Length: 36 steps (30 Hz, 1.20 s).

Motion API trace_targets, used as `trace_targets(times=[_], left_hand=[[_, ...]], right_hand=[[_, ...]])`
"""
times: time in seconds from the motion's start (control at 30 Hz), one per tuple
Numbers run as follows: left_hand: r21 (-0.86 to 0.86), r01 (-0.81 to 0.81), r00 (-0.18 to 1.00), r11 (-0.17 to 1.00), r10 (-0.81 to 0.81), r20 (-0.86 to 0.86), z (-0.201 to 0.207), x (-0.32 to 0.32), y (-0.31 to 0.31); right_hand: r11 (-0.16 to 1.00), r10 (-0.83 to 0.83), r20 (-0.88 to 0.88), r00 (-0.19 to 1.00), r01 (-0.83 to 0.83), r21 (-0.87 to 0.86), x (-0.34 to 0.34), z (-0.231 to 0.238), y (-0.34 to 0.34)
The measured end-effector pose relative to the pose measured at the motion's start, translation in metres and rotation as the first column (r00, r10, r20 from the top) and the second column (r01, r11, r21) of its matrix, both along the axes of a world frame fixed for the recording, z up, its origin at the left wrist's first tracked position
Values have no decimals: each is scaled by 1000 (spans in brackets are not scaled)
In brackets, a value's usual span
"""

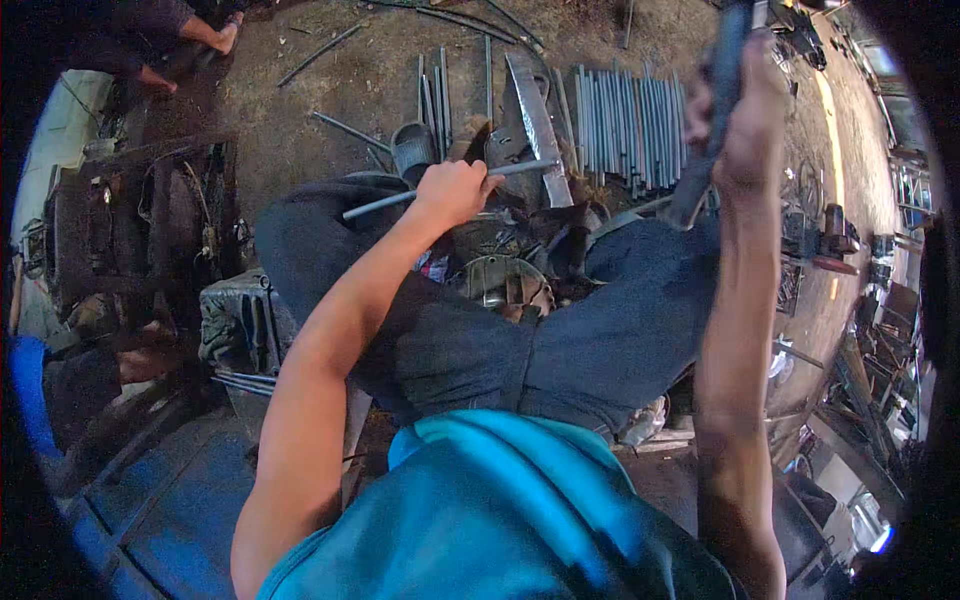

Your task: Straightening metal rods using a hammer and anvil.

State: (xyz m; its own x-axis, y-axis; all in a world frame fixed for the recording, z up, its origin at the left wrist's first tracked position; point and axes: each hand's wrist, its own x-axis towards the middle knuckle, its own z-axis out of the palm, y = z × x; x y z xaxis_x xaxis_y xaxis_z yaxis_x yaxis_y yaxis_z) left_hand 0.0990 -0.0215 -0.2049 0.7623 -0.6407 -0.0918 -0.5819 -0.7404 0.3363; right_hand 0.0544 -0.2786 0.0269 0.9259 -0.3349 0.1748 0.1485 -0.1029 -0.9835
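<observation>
My left hand is closed around a slim grey metal rod, which lies slantwise above my left knee. The rod's right end reaches over a long flat strip of shiny metal; I cannot tell whether they touch. My right hand is raised at the right, fingers wrapped round a long dark bar-shaped tool. Motion blurs that tool, so its exact kind does not show. Between my legs sits a round metal piece among dark scraps.
A row of similar rods lies on the ground ahead. Loose rods and a ribbed grey cup-shaped container are left of it. Another person's foot shows at far left; someone in blue is at the left edge.
</observation>
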Motion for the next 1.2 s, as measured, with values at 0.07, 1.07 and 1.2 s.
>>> trace_targets(times=[0.07,1.07,1.2], left_hand=[[0,-4,1000,1000,4,19,-2,1,2],[-45,-10,999,999,9,-31,-10,6,9],[-51,-26,1000,998,26,-13,-4,18,7]], right_hand=[[996,93,120,988,-92,-8,7,36,-5],[837,-352,-276,894,168,-521,-33,-124,49],[903,25,-689,725,279,326,-42,-185,50]])
